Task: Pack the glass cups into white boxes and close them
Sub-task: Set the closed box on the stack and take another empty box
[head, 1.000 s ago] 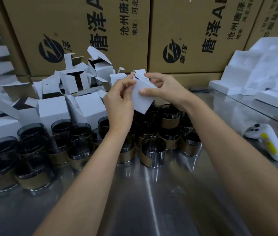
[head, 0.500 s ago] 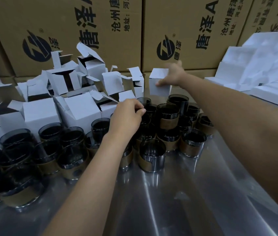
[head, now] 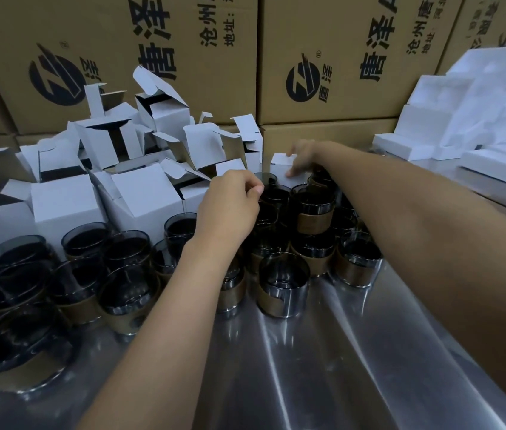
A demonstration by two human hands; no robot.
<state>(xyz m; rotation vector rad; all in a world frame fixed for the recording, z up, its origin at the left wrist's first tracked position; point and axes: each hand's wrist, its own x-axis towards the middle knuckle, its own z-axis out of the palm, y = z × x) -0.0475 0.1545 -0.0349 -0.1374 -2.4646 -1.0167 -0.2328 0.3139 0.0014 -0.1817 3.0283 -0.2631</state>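
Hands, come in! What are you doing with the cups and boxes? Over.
Right hand holds closed white box behind glass cups. Left hand curled over them, grip unclear. Open white boxes piled at left.

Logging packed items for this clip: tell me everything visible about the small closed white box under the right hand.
The closed white box is small, roughly cubic, plain matte cardboard, its top flap shut. It stands upright at the far edge of the glass cups, before the brown cartons. The right hand holds its upper right corner, fingers over the top, thumb on the front face. Cups hide its base.
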